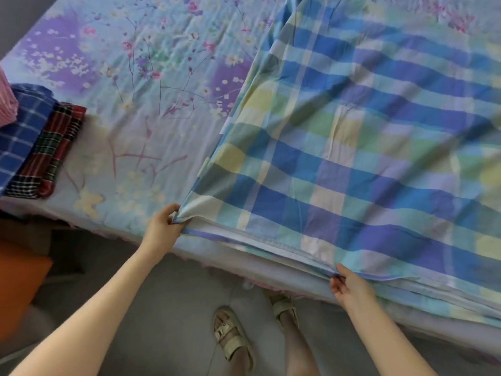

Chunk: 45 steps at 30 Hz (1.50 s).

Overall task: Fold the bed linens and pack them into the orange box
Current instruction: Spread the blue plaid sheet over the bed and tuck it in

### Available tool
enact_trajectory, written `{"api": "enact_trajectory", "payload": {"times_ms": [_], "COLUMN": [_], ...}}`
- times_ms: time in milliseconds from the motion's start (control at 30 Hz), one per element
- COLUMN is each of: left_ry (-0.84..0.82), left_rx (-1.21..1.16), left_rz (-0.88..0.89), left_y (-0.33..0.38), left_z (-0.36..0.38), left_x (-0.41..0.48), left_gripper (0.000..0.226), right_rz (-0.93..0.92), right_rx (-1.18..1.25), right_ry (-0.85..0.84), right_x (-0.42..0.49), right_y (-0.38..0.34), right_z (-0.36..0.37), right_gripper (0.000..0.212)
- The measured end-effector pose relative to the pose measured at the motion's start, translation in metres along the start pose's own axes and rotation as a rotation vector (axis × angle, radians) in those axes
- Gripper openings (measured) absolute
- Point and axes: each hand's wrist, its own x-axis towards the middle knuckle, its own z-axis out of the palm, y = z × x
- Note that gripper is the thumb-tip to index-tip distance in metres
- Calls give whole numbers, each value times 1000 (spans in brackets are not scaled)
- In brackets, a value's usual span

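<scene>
The plaid sheet lies spread over the right half of the floral bed, its near edge running along the side of the bed in front of me, doubled already by the look of the layered hems. I judge it to be thin, limp cotton: light, with no stiffness, and apt to sag and slip out of line unless I take it at corners and hems where the layers stack. My left hand pinches the near left corner, thumb and fingers closed on bunched cloth, arm stretched forward. My right hand pinches the same edge further right, fingertips curled on the hem, wrist low beside the mattress. What I take for the orange box sits on the floor at my left, below a stack of folded linens.
</scene>
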Motion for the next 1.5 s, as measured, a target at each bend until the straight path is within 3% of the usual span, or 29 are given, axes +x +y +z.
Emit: {"api": "enact_trajectory", "payload": {"times_ms": [100, 167, 267, 367, 467, 533, 600, 667, 733, 900, 1133, 1300, 1433, 1500], "left_ry": [-42, -98, -134, -195, -376, -425, -423, -398, -385, -343, -344, -188, -85, -42], "left_rx": [537, 712, 805, 774, 831, 803, 715, 712, 825, 1116, 1060, 822, 453, 326], "left_rz": [313, 382, 237, 132, 64, -104, -102, -138, -243, -326, -448, -291, -225, -177], "left_y": [-10, -22, -36, -39, -28, -8, 7, 14, 15, -6, 21, 101, 180, 220], "left_z": [-12, -5, 10, 8, -4, -7, 0, 10, 15, 10, 3, 19, 51, 66], "left_x": [-3, 0, 5, 11, 28, 39, 51, 59, 59, 58, 95, 160, 222, 254], "left_gripper": [25, 30, 24, 18, 19, 28, 21, 28, 32, 29, 18, 14, 11, 18], "right_rz": [-13, -16, 2, 20, -14, -65, -267, -570, -725, -826, -855, -905, -959, -983], "right_rx": [-118, -175, -161, -313, -691, -1132, -1621, -1843, -1849, -1861, -1773, -1654, -1622, -1603], "right_ry": [50, 82, 83, 62, 54, 22, 24, 100, 120, 67, -70, -101, -75, -65], "right_x": [5, 8, 9, 5, -2, -10, -19, -24, -28, -13, 0, 4, 2, 5], "right_y": [4, 9, 10, 8, -9, -30, -56, -83, -108, -157, -214, -265, -305, -325], "right_z": [-2, -3, -3, -2, -3, 2, 14, 38, 64, 114, 149, 181, 213, 229], "right_gripper": [21, 20, 18, 7, 10, 21, 26, 38, 41, 39, 24, 35, 13, 16]}}
